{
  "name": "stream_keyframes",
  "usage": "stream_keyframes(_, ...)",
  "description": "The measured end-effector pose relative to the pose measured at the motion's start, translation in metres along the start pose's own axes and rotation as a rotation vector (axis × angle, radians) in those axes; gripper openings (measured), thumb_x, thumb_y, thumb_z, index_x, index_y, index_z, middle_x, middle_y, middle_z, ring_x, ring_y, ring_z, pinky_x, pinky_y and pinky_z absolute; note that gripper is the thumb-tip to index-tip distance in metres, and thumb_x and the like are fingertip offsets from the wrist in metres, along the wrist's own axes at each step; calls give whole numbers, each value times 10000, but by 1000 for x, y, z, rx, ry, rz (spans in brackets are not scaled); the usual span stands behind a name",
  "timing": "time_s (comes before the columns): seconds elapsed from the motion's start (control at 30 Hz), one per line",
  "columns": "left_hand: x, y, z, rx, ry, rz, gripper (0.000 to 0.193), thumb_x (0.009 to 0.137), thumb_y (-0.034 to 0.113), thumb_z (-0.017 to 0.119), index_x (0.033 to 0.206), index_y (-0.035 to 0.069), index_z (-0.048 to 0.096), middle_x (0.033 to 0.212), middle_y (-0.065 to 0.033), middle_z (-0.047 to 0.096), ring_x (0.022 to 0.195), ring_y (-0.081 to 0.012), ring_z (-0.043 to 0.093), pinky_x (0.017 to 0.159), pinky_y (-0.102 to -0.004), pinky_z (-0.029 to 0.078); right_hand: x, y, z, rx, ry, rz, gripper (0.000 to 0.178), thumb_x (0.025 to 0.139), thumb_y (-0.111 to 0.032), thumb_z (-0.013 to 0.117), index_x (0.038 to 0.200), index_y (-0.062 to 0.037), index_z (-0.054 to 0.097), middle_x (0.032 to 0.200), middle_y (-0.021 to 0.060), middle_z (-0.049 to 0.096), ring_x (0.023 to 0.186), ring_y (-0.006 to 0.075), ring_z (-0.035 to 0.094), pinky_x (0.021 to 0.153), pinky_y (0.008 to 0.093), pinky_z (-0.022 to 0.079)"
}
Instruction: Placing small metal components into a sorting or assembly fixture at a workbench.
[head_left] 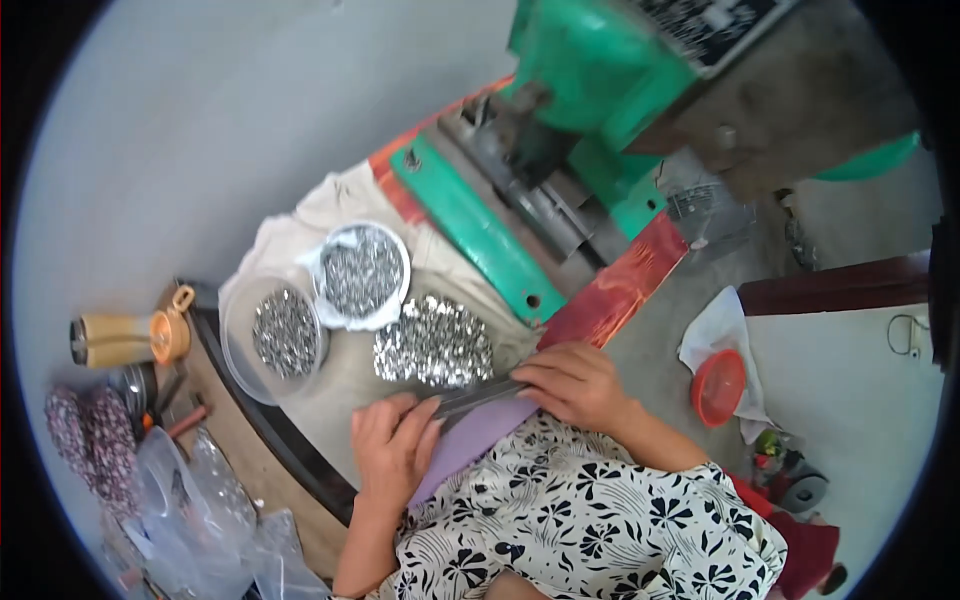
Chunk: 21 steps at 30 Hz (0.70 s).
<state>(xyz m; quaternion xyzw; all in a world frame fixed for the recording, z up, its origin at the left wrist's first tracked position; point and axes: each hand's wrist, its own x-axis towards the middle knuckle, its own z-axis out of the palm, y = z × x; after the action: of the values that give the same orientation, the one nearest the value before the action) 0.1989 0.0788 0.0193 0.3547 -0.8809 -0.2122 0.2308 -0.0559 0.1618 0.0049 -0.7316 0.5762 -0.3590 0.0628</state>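
Observation:
A dark, narrow, flat strip (pixel 478 397) spans the gap between my hands, close in front of my body. My left hand (pixel 390 445) is closed on its left end, with thumb and fingers against it. The right end is in the grip of my right hand (pixel 575 385), fingers over the top. Just beyond the strip lies a heap of small shiny metal pieces (pixel 432 342). Behind that heap stands a white bowl (pixel 406 268) full of similar silvery pieces, and left of it a clear plastic tub (pixel 236 335) partly filled with more. What the pieces are is too small to tell.
A green bench machine (pixel 480 240) with a dark metal slide stands beyond my right hand on red cloth (pixel 625 285). Far left are an orange-capped bottle (pixel 120 340), tools and plastic bags (pixel 190 510). On the right sits a red basin (pixel 718 388).

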Motion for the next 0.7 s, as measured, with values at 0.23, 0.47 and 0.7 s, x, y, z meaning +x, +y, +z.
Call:
stream_keyframes(0.23,164,23,20,-164,-102,432,249,765,104,753,1004,61,697,876,-93,584,787,-290,609,679,-387,480,15,32,-72,-234,333,124,259,713,-97,810,955,-56,731,889,80,686,761,253,665,650,348,532)
stream_keyframes(0.47,234,47,28,52,-202,608,214,779,74,696,992,59,672,860,-92,586,801,-297,633,675,-408,516,21,50,-76,-306,426,259,199,749,-100,781,920,-27,711,855,97,666,728,272,640,640,372,514)
stream_keyframes(0.7,236,57,31,127,-267,819,120,796,91,642,910,54,651,815,-82,563,789,-266,639,691,-388,519,-1,31,-76,-264,373,314,205,745,-88,782,926,-29,704,852,94,666,729,278,642,639,372,516)
